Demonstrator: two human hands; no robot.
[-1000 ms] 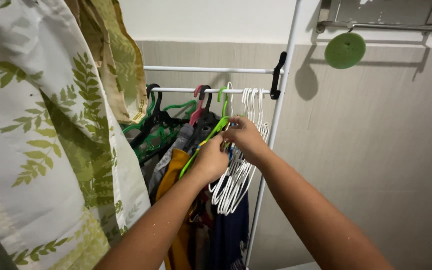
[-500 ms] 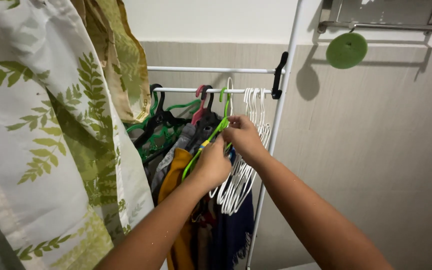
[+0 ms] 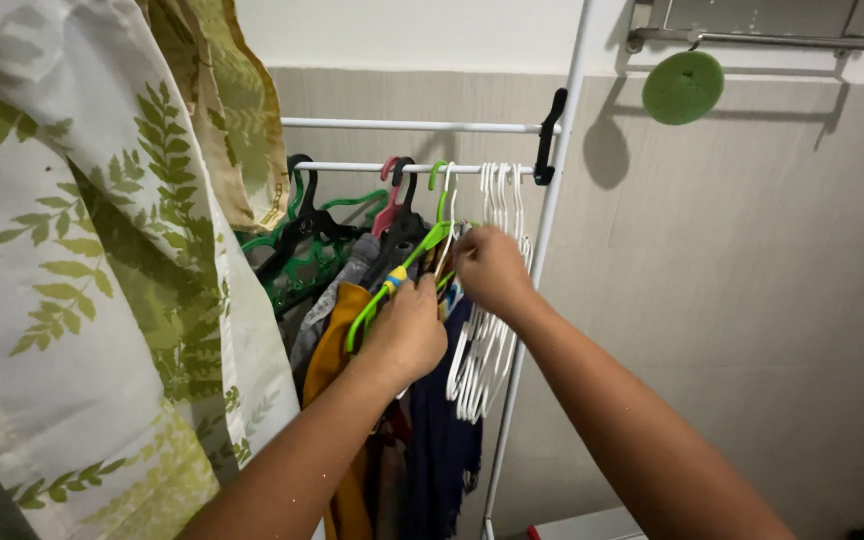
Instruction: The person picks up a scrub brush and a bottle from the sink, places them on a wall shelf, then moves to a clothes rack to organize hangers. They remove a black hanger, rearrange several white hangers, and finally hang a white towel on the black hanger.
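A big white curtain (image 3: pixel 82 300) printed with green fern leaves fills the whole left side, hanging well in front of everything else. Behind it stands a white clothes rack (image 3: pixel 552 300), its upright pole running down the middle of the room against a pale tiled wall (image 3: pixel 752 300), with two horizontal rails branching off to the left. On the lower rail (image 3: pixel 352 166) hang clothes bunched together: a mustard-yellow garment (image 3: pixel 337 360), a grey one (image 3: pixel 337 290) just beside it, and a dark navy one (image 3: pixel 442 430) lower down to the right. Dark green and black hangers (image 3: pixel 302 240) crowd the left end of the rail. Near the pole, a thick bundle of white hangers (image 3: pixel 487 350) dangles from the same rail.

The person's two bare forearms reach up from below. The left hand (image 3: pixel 407 325) has its fingers curled shut around the sloping arm of a bright green hanger (image 3: pixel 407 262), which has a yellow and blue clip near the grip; its hook is over the lower rail, between the pink and black hangers and the white bundle. The right hand (image 3: pixel 490 268) sits just beside it, fingers pinched together at the green hanger's neck, right up against the white hangers. Exactly what they pinch is hidden by the hand.

A round green scrubber (image 3: pixel 683 87) hangs high on the wall to the right.
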